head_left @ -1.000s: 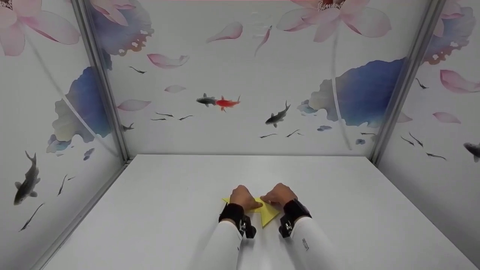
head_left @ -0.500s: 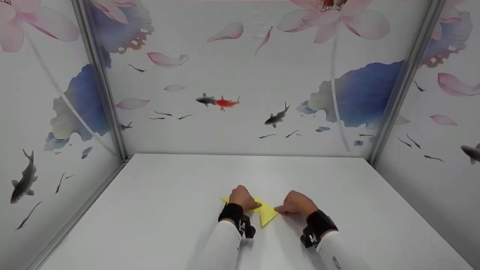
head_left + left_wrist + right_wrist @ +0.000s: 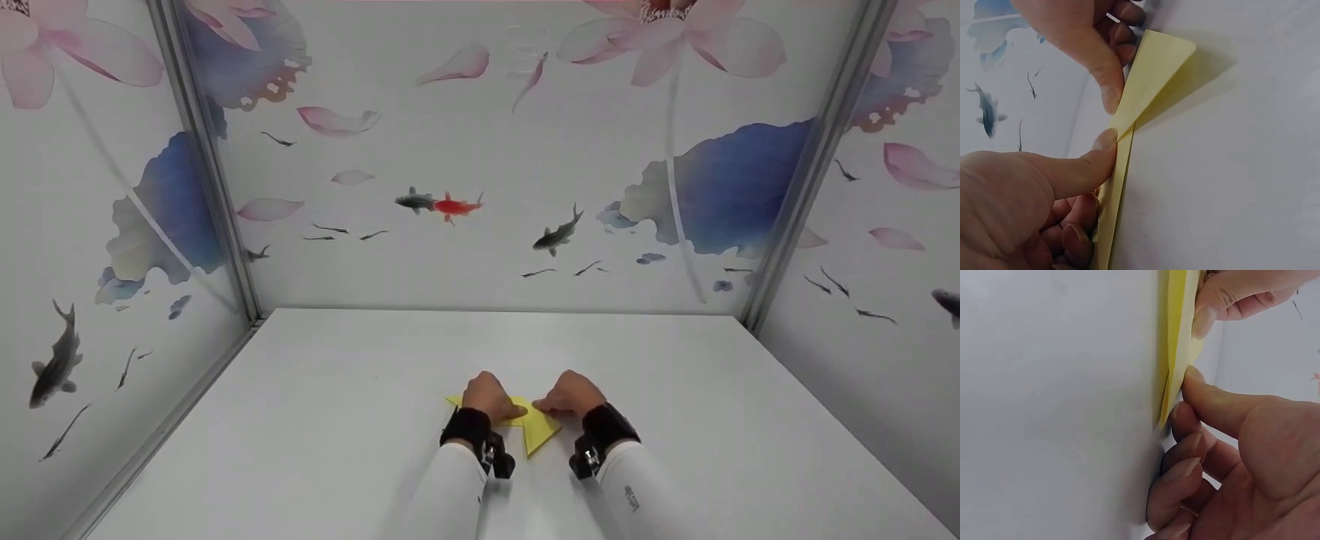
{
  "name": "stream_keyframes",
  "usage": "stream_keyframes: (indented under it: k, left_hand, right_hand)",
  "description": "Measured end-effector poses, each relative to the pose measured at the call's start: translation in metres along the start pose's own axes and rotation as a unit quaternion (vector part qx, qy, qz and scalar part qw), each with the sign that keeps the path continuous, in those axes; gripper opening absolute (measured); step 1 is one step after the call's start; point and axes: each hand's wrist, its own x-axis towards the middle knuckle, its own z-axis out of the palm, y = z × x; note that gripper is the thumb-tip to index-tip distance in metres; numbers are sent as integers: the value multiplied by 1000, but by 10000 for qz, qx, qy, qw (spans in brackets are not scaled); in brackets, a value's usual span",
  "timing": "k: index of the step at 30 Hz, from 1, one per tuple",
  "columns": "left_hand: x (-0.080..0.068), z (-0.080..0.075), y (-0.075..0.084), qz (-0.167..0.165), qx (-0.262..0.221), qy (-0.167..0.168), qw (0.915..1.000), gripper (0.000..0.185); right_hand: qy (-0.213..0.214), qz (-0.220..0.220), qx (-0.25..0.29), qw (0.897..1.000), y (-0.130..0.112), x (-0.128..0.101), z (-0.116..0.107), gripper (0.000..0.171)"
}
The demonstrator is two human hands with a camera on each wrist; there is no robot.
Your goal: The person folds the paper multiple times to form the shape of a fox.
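Note:
A folded piece of yellow paper [image 3: 541, 435] lies on the white table, between and under both hands in the head view. My left hand [image 3: 491, 394] holds its middle, with the thumb [image 3: 1092, 169] pressed on the narrow strip and the other fingers curled at the edge. From the fold, a wider flap [image 3: 1157, 62] angles off and stands slightly raised, casting a shadow. My right hand [image 3: 574, 391] has its thumb [image 3: 1213, 396] on the paper's far edge, close to the left thumb, with the fingers curled behind. The paper's left part is mostly hidden by my left hand.
The white tabletop [image 3: 337, 397] stretches around the hands. Upright panels printed with flowers and fish stand at the back [image 3: 465, 262], left and right, joined by grey metal posts [image 3: 217, 195]. Both wrists wear black straps with small cameras.
My right hand slid right along the paper to its right tip half a second ago, and is now back near the left thumb. The left hand has stayed in place on the paper.

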Motion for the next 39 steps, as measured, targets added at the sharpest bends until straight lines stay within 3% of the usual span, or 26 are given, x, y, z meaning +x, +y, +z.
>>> stream_keyframes:
  k: [6,13,14,17,20,24,29,33,39]
  left_hand:
    - [11,8,-9,-58,-14,-70,10000,47]
    - [-8,-10,6,-91,-137,-87,9998,43]
    - [-4,-7,4,-88,-78,-74,9999,43]
    - [2,1,0,-126,84,-27,9999,45]
    - [0,1,2,-169,140,11,9998,47]
    - [-24,-16,18,-222,24,37,9997,48]
    - [-33,-21,22,-45,8,118,9999,48]
    - [-30,-18,19,123,83,231,9996,48]
    - [-19,-8,12,154,147,290,9994,49]
  right_hand:
    - [199,-168,408,9988,-16,3,5,44]
    - [333,49,379,9987,-22,5,7,42]
    - [351,41,391,9986,-21,5,7,42]
    - [357,1,297,9989,-17,3,9,46]
    - [270,-54,67,9996,-10,-1,9,52]
    - [147,-124,-241,9995,1,-9,5,57]
    - [-4,-149,-482,9987,18,-20,-2,57]
    - [-165,-180,-665,9975,27,-26,-7,60]
    - [-149,-245,-438,9986,40,-30,-9,52]
